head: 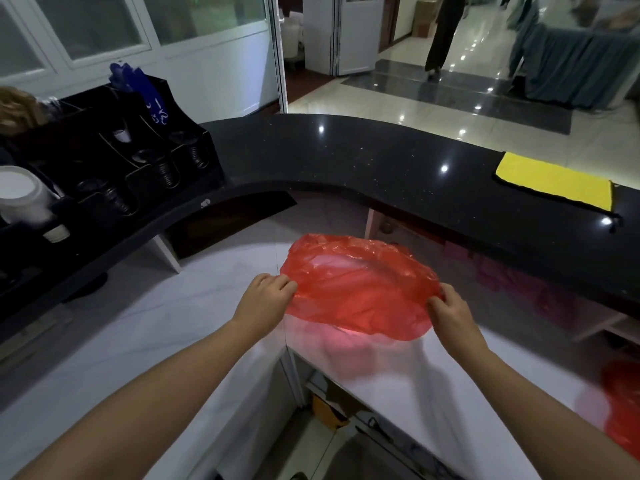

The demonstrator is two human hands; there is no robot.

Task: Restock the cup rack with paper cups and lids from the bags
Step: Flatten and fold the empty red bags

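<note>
A thin red plastic bag (360, 285) lies spread and crumpled on the white lower counter (166, 317), looking flat and slack. My left hand (266, 296) pinches its left edge and my right hand (446, 306) pinches its right edge. The black cup rack (114, 157) stands on the dark upper counter at the left, with stacks of black lids (166, 171) in its slanted slots. White paper cups (20, 195) lie stacked in the rack's near left slot. A blue wrapper (138, 88) sticks out of the rack's top.
A curved black stone counter (381, 161) runs behind the bag, with a yellow cloth (554, 181) on its right end. Another red bag (623, 407) shows at the right edge. A person walks on the glossy floor beyond. An open gap drops below the white counter's corner.
</note>
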